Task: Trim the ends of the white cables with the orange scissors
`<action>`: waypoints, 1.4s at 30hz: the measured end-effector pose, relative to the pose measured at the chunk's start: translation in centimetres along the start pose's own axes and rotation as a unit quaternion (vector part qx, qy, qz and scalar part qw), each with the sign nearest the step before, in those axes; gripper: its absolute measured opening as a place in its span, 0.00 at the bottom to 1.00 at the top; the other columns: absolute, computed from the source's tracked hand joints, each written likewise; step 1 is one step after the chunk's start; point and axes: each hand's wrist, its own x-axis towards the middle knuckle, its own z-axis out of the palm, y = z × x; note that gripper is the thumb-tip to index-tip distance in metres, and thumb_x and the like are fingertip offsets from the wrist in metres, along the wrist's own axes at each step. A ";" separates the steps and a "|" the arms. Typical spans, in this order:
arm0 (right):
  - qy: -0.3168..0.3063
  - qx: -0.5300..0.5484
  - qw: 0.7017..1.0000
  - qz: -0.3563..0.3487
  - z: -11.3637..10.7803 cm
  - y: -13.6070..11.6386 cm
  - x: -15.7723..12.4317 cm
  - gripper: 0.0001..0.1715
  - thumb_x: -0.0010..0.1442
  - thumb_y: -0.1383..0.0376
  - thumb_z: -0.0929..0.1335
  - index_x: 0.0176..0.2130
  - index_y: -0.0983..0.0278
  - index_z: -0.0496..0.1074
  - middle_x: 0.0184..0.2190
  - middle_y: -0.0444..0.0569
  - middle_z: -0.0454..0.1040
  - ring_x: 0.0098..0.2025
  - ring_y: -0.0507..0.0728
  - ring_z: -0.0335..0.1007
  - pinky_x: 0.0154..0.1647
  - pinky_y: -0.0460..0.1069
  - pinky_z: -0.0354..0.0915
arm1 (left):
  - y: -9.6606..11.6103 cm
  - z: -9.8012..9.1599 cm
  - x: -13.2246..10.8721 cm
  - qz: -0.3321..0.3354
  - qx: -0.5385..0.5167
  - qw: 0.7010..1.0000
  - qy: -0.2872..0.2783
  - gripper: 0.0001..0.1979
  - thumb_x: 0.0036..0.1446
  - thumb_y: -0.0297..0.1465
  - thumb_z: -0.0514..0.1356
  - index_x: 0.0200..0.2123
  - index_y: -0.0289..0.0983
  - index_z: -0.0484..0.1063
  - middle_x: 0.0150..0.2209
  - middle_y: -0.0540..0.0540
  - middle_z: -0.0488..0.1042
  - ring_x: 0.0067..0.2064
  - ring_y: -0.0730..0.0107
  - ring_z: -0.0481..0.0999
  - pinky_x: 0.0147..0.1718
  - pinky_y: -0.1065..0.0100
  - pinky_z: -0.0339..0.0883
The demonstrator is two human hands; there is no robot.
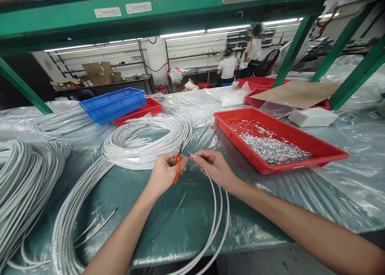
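In the head view my left hand (165, 171) is closed around small scissors (178, 168) with orange handles, their dark blades pointing up and away. My right hand (215, 167) pinches the end of a white cable (214, 203), with its thin tip sticking out toward the left fingertips. The fingertips of both hands nearly meet; whether they touch is hard to tell. Loops of the cable hang from the right hand down past the table's front edge. Just beyond my hands lies a large coil of white cable (147, 140).
A red tray (327, 156) with many small metal pieces (275, 148) stands at right. More cable bundles (24, 187) lie at left, near a blue tray (112, 102). Green shelf posts (296, 46) rise from the plastic-covered table (168, 223). Two people (227, 68) are in the background.
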 end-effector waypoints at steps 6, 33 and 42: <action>-0.031 0.006 0.999 0.019 0.5 -0.5 -0.6 0.22 0.58 0.49 0.69 0.26 0.65 0.71 0.20 0.42 0.64 0.20 0.49 0.57 0.21 0.46 0.55 | 0.9 0.1 -0.1 -0.012 -0.080 0.997 -0.002 0.17 0.46 0.42 0.69 0.29 0.33 0.74 0.21 0.51 0.71 0.22 0.76 0.68 0.24 0.72 0.64; 0.030 -0.013 0.999 0.004 1.2 -0.9 -1.3 0.14 0.58 0.56 0.71 0.33 0.65 0.70 0.25 0.43 0.70 0.25 0.50 0.63 0.26 0.47 0.58 | 0.9 0.5 -0.3 -0.008 -0.083 0.997 0.004 0.05 0.49 0.29 0.65 0.28 0.32 0.75 0.18 0.53 0.69 0.21 0.79 0.66 0.22 0.75 0.63; 0.028 0.014 0.999 0.012 1.3 -0.8 -1.4 0.15 0.59 0.56 0.71 0.29 0.65 0.71 0.22 0.42 0.69 0.23 0.49 0.60 0.25 0.47 0.57 | 1.2 0.4 -0.4 -0.004 -0.072 0.997 -0.004 0.01 0.47 0.24 0.61 0.27 0.33 0.71 0.18 0.53 0.68 0.21 0.80 0.64 0.22 0.76 0.60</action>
